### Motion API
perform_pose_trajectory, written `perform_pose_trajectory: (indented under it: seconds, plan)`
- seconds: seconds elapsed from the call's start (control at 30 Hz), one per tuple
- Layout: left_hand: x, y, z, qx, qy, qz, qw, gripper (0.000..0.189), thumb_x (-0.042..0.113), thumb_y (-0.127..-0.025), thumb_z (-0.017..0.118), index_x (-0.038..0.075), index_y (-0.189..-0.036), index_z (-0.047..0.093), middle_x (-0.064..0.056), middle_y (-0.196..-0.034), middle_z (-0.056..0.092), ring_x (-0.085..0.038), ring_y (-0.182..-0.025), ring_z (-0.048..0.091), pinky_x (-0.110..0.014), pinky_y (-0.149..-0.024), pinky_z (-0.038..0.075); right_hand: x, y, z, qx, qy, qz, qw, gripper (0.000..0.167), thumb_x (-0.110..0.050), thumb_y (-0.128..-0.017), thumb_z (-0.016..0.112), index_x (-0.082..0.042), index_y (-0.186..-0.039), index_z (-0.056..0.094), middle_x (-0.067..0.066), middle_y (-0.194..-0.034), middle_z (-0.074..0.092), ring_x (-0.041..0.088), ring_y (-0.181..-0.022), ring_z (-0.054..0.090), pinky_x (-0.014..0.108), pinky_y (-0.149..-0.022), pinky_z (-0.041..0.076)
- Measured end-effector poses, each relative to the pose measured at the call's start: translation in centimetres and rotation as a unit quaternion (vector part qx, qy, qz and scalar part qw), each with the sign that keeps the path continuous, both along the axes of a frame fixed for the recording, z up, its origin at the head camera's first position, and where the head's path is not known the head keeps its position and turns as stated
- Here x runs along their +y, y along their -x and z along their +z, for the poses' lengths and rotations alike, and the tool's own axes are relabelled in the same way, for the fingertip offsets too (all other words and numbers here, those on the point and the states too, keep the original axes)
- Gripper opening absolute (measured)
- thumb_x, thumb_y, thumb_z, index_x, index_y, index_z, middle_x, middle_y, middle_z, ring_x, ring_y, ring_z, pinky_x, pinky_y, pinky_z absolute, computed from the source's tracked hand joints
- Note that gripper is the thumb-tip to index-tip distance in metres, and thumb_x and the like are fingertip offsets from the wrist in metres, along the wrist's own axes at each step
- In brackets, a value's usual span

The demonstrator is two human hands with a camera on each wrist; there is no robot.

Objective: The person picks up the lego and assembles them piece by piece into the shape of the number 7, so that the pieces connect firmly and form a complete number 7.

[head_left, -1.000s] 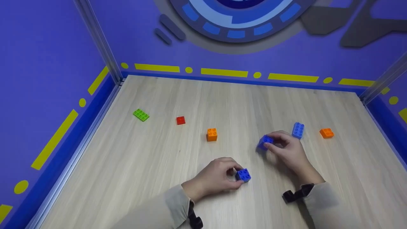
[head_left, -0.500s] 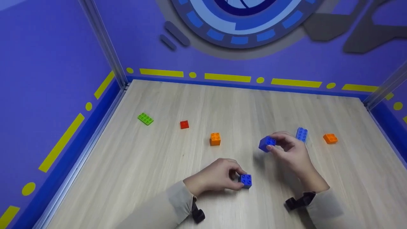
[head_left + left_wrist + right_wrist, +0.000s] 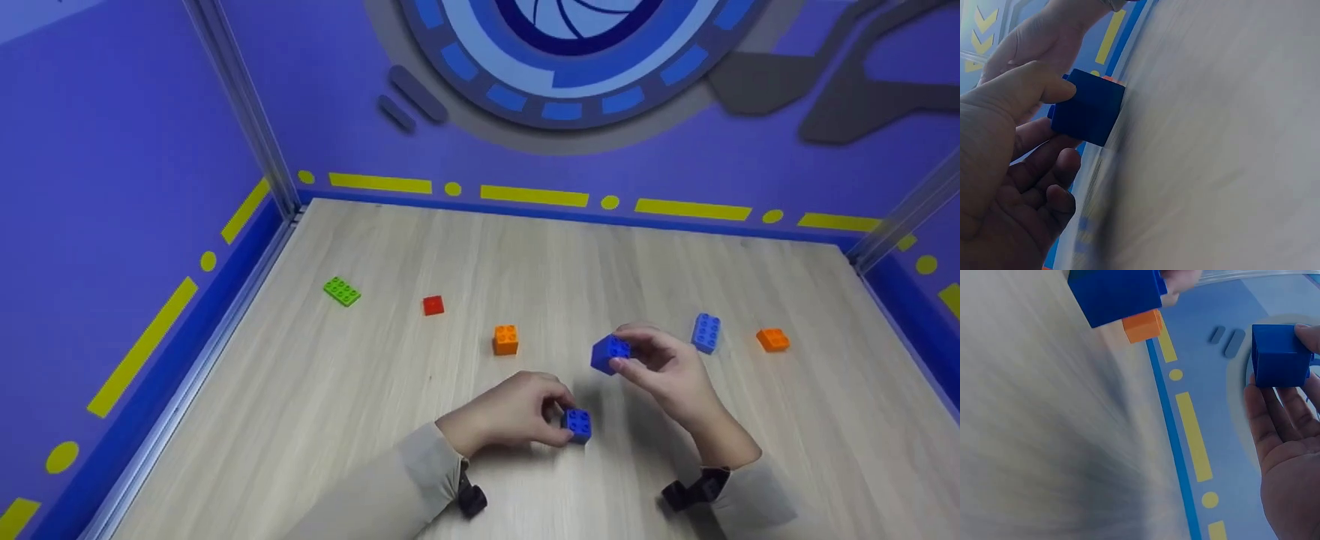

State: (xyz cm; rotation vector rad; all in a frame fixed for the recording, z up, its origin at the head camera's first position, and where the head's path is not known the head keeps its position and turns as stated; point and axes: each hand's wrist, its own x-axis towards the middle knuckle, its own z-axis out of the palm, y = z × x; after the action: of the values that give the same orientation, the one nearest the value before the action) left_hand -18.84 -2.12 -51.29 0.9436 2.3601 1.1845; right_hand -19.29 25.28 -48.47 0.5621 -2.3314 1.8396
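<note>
while, with fingers parted only block-wide, a nearer blue block [image 3: 577, 426] is pinched by the left hand [image 3: 513, 411] and a raised blue block [image 3: 609, 355] by the right hand [image 3: 679, 381], both rightward of the central orange block [image 3: 505, 341], their sides are probably best gripped lightly, tops uncovered.

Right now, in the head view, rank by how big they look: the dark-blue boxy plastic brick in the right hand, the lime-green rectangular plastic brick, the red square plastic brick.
Largest: dark-blue boxy plastic brick
Next: lime-green rectangular plastic brick
Smallest: red square plastic brick
</note>
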Motion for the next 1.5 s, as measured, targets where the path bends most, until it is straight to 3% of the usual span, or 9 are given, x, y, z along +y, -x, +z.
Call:
perform_pose_trajectory:
  seconds: [0.33,0.5,0.7,0.97,1.23,1.5]
  plan:
    - [-0.3,1.4,-0.7,-0.023,-0.012,0.018,0.9995,0.041,0.024,-0.091,0.093,0.013,-0.129,0.082,0.009,-0.118,0.079,-0.003,-0.104,0.066,-0.017,-0.099,0.055,-1.1,-0.2,-0.1,-0.016,0.009,-0.006,0.9998,0.035,0.018,-0.094,0.076,0.009,-0.128,0.075,-0.002,-0.126,0.077,0.01,-0.111,0.076,0.019,-0.098,0.064]
    - [-0.4,1.9,-0.8,-0.027,-0.035,0.025,0.9987,0.038,0.023,-0.093,0.092,0.015,-0.13,0.082,0.008,-0.122,0.083,-0.002,-0.107,0.068,-0.02,-0.105,0.056,-1.3,0.0,-0.8,-0.019,0.014,0.016,0.9996,0.035,0.019,-0.094,0.076,0.011,-0.128,0.075,-0.003,-0.124,0.079,0.009,-0.109,0.077,0.02,-0.096,0.065]
    - [-0.4,2.1,-1.3,-0.041,-0.08,0.04,0.9951,0.033,0.019,-0.094,0.092,0.011,-0.125,0.083,0.002,-0.119,0.085,-0.005,-0.106,0.075,-0.02,-0.101,0.06,-1.4,0.2,-1.8,-0.021,0.028,0.048,0.9983,0.034,0.019,-0.095,0.074,0.014,-0.128,0.073,-0.005,-0.125,0.078,0.008,-0.11,0.077,0.02,-0.094,0.065]
    - [-0.3,2.4,-1.9,-0.058,-0.125,0.049,0.9893,0.032,0.012,-0.094,0.093,0.007,-0.124,0.084,-0.004,-0.122,0.081,-0.011,-0.113,0.079,-0.02,-0.102,0.063,-1.5,0.2,-2.7,-0.02,0.022,0.052,0.9982,0.033,0.019,-0.093,0.076,0.016,-0.126,0.073,-0.009,-0.122,0.078,0.005,-0.111,0.076,0.019,-0.096,0.063]
    - [-0.4,2.2,-1.7,-0.097,-0.128,0.072,0.9844,0.041,0.012,-0.095,0.092,0.008,-0.134,0.08,-0.005,-0.132,0.082,-0.009,-0.118,0.079,-0.018,-0.104,0.062,-1.5,0.5,-3.2,-0.01,0.025,0.096,0.995,0.031,0.018,-0.094,0.076,0.014,-0.125,0.074,-0.005,-0.122,0.078,0.007,-0.115,0.075,0.02,-0.102,0.062]
    - [-0.4,2.2,-1.9,-0.098,-0.135,0.066,0.9838,0.039,0.01,-0.095,0.092,0.005,-0.132,0.081,-0.007,-0.132,0.083,-0.005,-0.117,0.079,-0.02,-0.105,0.062,-1.6,0.4,-3.5,-0.005,0.007,0.107,0.9942,0.03,0.015,-0.094,0.079,0.006,-0.123,0.079,0.001,-0.122,0.079,0.009,-0.116,0.074,0.021,-0.104,0.061]
